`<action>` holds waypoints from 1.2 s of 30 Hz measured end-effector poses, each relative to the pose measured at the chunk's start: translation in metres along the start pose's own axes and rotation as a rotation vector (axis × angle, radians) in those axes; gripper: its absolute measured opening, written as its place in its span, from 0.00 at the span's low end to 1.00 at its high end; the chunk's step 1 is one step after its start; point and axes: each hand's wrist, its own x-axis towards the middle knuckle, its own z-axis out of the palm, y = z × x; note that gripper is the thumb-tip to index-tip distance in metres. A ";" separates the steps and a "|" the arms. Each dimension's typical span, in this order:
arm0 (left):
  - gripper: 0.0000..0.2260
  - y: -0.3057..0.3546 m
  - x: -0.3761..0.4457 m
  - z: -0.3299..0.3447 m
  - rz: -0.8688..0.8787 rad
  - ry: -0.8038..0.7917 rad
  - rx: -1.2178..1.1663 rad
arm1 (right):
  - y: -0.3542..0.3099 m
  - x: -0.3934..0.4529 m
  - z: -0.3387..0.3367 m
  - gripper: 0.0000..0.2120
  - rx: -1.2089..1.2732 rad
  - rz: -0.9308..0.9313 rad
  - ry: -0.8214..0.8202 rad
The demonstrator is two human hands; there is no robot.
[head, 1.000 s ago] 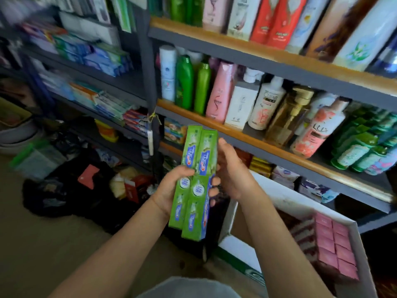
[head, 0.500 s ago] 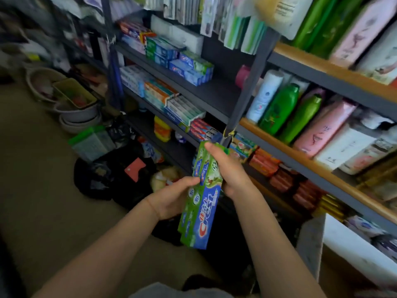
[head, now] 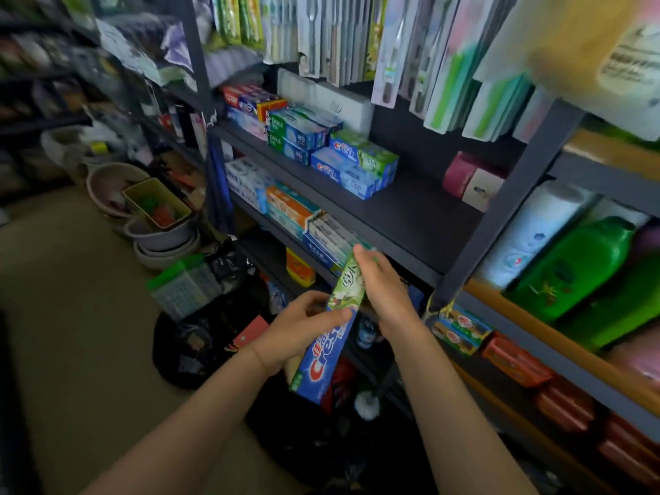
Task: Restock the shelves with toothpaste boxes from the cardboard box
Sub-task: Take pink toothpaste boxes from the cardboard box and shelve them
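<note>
I hold a small stack of green and blue toothpaste boxes (head: 326, 346) upright between both hands, in front of the dark metal shelves. My left hand (head: 298, 328) grips the stack's middle from the left. My right hand (head: 382, 291) wraps the upper part from the right, fingertips at the top end. On the upper dark shelf (head: 410, 205) lies a pile of matching blue and green toothpaste boxes (head: 357, 166), with bare shelf to its right. The cardboard box is out of view.
More toothpaste boxes (head: 303, 219) fill the shelf below. Hanging toothbrush packs (head: 357, 37) crowd the top. Green shampoo bottles (head: 578, 269) stand on the wooden shelf at right. Stacked basins (head: 157, 230) and black bags (head: 200, 337) sit on the floor at left.
My view has swung left and closer to the toothpaste shelves; the cardboard box has left the frame. Both hands keep hold of the stack, now turned edge-on.
</note>
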 end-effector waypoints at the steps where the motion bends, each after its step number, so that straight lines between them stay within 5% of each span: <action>1: 0.25 0.006 0.015 -0.007 -0.001 -0.011 0.020 | -0.005 0.016 -0.001 0.16 0.009 0.002 -0.018; 6: 0.29 0.036 0.089 -0.050 0.082 -0.009 0.191 | -0.029 0.083 -0.014 0.13 0.042 -0.115 -0.036; 12: 0.33 0.089 0.177 -0.104 0.412 -0.137 0.855 | -0.036 0.135 -0.051 0.37 -0.204 -0.210 -0.166; 19: 0.37 0.165 0.276 -0.109 0.611 -0.074 1.544 | -0.042 0.193 -0.036 0.36 -0.807 -0.417 0.382; 30: 0.35 0.203 0.392 -0.123 0.675 -0.208 1.665 | -0.056 0.281 -0.011 0.37 -0.597 -0.272 0.577; 36: 0.30 0.165 0.409 -0.133 0.742 -0.202 1.409 | -0.046 0.290 0.008 0.36 -0.408 -0.229 0.634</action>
